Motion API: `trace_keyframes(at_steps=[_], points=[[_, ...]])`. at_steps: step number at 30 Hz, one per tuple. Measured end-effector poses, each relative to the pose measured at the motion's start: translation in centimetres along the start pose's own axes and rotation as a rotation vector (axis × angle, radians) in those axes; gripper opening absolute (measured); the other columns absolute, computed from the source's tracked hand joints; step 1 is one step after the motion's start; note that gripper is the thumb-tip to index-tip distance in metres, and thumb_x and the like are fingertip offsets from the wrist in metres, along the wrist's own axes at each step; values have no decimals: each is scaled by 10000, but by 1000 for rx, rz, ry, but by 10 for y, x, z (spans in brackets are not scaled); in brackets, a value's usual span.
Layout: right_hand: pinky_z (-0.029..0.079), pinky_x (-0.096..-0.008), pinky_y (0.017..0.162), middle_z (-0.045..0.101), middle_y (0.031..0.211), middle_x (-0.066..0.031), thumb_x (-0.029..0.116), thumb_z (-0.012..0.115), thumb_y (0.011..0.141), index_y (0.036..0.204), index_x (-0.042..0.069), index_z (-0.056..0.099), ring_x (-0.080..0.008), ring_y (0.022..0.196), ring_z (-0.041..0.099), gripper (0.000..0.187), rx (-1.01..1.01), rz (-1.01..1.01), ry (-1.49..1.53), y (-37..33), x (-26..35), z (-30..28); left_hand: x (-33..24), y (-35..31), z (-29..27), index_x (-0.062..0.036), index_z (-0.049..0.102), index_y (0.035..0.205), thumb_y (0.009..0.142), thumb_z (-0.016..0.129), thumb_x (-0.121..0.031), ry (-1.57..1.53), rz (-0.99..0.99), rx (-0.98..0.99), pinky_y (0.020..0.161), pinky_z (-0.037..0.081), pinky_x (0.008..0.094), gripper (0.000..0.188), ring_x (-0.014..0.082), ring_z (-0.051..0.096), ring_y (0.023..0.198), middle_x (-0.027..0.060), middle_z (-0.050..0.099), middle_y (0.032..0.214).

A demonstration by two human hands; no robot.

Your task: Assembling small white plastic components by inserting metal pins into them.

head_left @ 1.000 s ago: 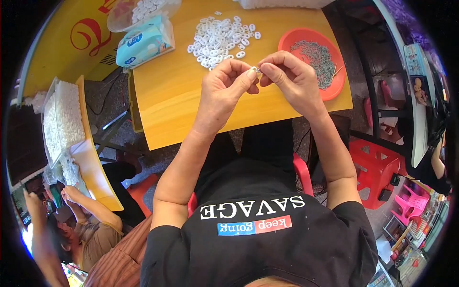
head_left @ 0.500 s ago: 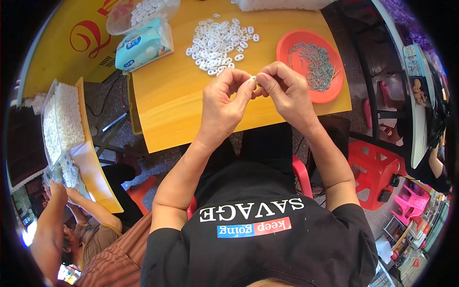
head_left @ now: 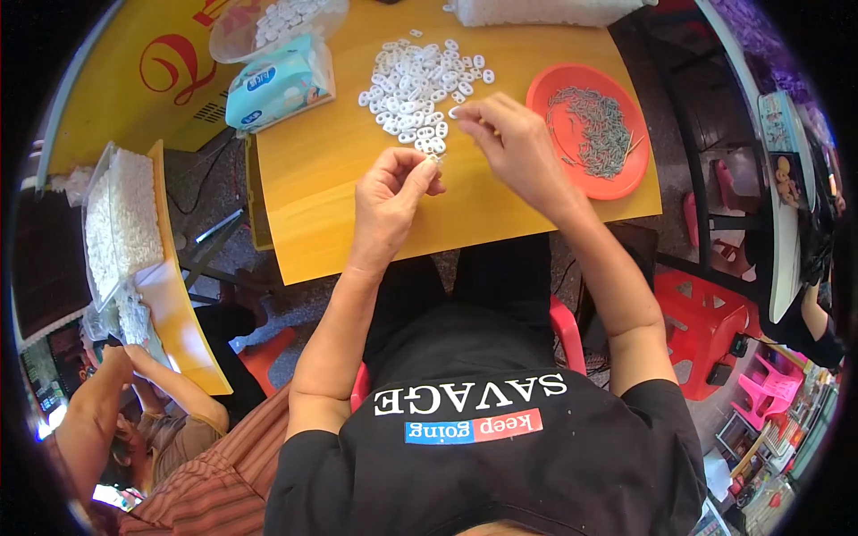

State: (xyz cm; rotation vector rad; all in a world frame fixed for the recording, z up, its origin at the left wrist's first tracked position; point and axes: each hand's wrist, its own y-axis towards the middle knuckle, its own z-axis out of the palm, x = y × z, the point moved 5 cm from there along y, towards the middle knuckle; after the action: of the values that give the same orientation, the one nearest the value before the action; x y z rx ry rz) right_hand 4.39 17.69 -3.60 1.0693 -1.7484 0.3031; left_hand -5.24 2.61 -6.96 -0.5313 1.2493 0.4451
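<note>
Evidently the step in hand is fetching loose parts: right of the tissue pack (head_left: 279, 87), the left hand (head_left: 402, 189) pinches a small pale piece (head_left: 433, 159) over the tabletop (head_left: 331, 219), just below the heap of white two-hole plates (head_left: 404, 94). Farther right, the right hand (head_left: 518, 147) reaches in at the heap's edge, its fingertips by a single plate (head_left: 454, 112), though whether they grip it I cannot tell, and beyond lies the red dish (head_left: 609, 187) of slender grey pieces (head_left: 601, 134). Next, I judge, a light pinch is called for, sparing neighbouring plates.
</note>
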Motion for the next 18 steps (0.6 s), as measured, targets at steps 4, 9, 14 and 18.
trace_keyframes(at_steps=[4, 9, 14, 18], points=[[528, -391, 658, 643, 941, -98, 87, 655, 847, 994, 69, 677, -321, 793, 646, 150, 66, -295, -451, 21, -3, 5, -6, 1, -10, 10, 598, 971, 940, 632, -101, 11, 28, -29, 732, 529, 244, 120, 111, 635, 766, 43, 644, 857], [537, -429, 670, 612, 909, -107, 78, 585, 803, 878, 56, 653, -301, 822, 661, 104, 213, -376, -626, 27, -16, 25, -7, 1, -15, 6, 598, 971, 944, 629, -110, -13, 39, -36, 739, 532, 251, 122, 116, 635, 770, 50, 647, 859], [538, -388, 675, 644, 896, -107, 108, 631, 849, 968, 56, 676, -289, 797, 660, 138, 134, -323, -541, 24, -16, 16, -9, 3, -11, -7, 598, 986, 941, 630, -126, -60, 35, -21, 760, 519, 279, 131, 136, 631, 770, 66, 656, 868], [542, -310, 699, 682, 905, -53, 156, 653, 915, 1082, 36, 683, -166, 798, 664, 208, 149, 318, 308, 15, -16, -2, -17, 4, 1, 3, 596, 965, 937, 633, -116, -125, 23, -3, 724, 527, 256, 128, 123, 636, 754, 56, 646, 851]])
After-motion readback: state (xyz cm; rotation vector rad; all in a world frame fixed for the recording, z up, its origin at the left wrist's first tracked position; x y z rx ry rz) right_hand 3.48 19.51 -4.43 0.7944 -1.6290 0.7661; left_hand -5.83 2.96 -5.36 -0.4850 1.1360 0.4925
